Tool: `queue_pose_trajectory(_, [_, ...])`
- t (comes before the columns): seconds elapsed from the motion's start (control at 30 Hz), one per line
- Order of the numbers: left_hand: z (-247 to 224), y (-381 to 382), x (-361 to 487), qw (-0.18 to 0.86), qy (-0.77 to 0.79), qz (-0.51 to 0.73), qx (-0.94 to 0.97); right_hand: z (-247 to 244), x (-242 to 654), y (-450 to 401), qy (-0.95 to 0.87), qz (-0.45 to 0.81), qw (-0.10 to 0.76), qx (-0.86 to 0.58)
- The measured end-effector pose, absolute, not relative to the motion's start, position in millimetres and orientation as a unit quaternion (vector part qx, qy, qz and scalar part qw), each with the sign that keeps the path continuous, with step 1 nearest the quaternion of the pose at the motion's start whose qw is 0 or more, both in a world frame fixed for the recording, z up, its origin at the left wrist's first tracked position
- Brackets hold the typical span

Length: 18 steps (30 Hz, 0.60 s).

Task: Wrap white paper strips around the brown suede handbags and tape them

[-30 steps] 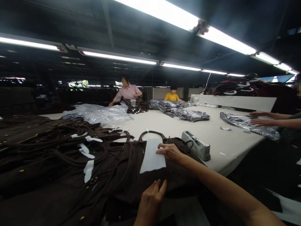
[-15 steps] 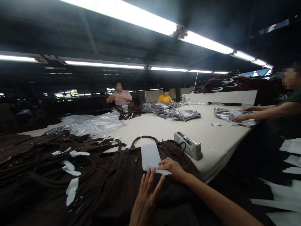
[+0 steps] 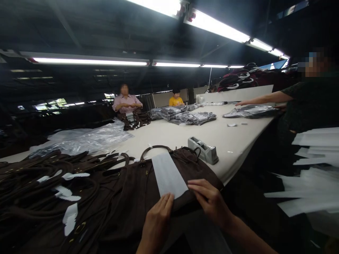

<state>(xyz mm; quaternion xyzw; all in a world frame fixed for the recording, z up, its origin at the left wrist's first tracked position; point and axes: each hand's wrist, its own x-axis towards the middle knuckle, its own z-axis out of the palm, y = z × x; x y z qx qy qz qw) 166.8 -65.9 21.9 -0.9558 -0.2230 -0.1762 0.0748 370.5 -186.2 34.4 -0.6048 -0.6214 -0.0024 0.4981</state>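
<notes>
A dark brown handbag (image 3: 137, 197) lies on its side before me, its looped handle (image 3: 156, 147) pointing away. On top of it a white sheet (image 3: 169, 173) is spread, thin like paper or interlining. My left hand (image 3: 159, 220) has its fingers drawn together on the sheet's near left corner. At the near right corner, the fingers of my right hand (image 3: 209, 199) are pressed together on the edge. Both hands look closed on the sheet, though the thumbs are mostly hidden.
Several brown bags with white-wrapped handles (image 3: 70, 215) crowd the left. A grey tape dispenser (image 3: 202, 150) stands beyond the bag on the pale table (image 3: 164, 132). Clear plastic bags (image 3: 87, 135) and wrapped goods (image 3: 185, 114) lie farther back. White strips (image 3: 315, 173) hang at right. Co-workers stand around.
My left hand has gone from spread fingers to closed at the sheet's near edge. The sheet's folded near end now lies flatter. My view has turned right; the right-hand co-worker's arm has reached out.
</notes>
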Motion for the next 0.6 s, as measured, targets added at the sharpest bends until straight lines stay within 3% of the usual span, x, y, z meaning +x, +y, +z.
queue_pose_trajectory(0.1, [47.8,-63.9,171.3,0.022,-0.265,-0.178,-0.947,1.3,341.8,-227.1,-0.584,-0.062,0.559,-0.585])
queue_pose_trajectory(0.23, [114.9,-56.9,192.1,-0.033,-0.345,-0.181,-0.920,-44.2,312.0,-223.1,-0.586,-0.003,0.437,-0.682])
queue_pose_trajectory(0.37, [172.3,-46.4,211.3,-0.007,-0.404,-0.179,-0.897,-52.6,312.0,-187.4,-0.582,0.054,0.344,-0.735])
queue_pose_trajectory(0.6, [184.9,-43.1,218.0,0.012,-0.409,-0.179,-0.895,-39.4,321.6,-159.5,-0.607,0.047,0.352,-0.711])
